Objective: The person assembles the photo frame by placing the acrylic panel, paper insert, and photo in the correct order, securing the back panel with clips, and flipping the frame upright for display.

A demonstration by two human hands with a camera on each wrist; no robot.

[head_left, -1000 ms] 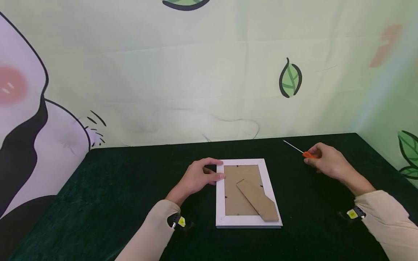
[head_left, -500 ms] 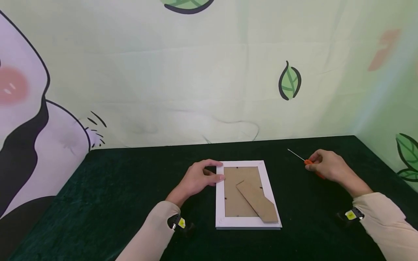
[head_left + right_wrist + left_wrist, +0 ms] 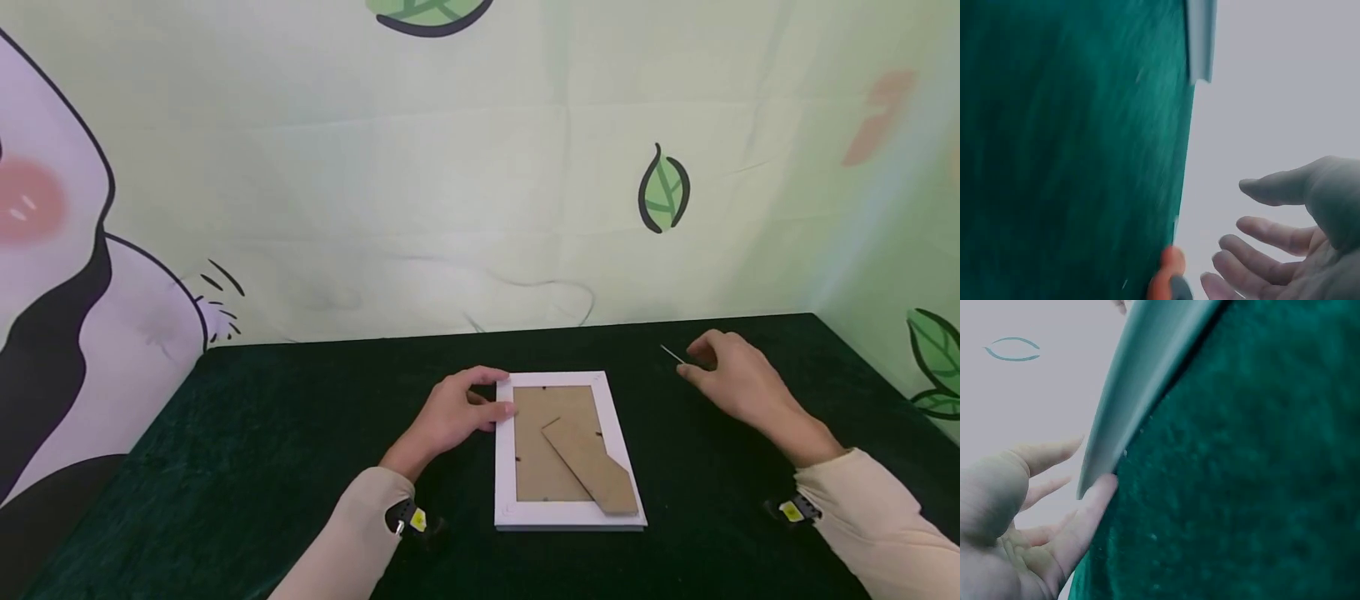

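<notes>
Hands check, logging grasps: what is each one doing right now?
Left hand: open, fingers resting on the picture frame.
Right hand: open, above the screwdriver.

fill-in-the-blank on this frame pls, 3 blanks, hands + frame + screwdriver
The left hand touches the picture frame's ____ edge.
The frame lies face ____, its cardboard stand showing.
By the right hand, whose fingers are spread, the screwdriver has an ____ handle.
Missing words: left; down; orange

table (image 3: 285,467) — dark green velvet | on it — white picture frame (image 3: 504,467), face-down | orange-handled screwdriver (image 3: 672,354)
</notes>
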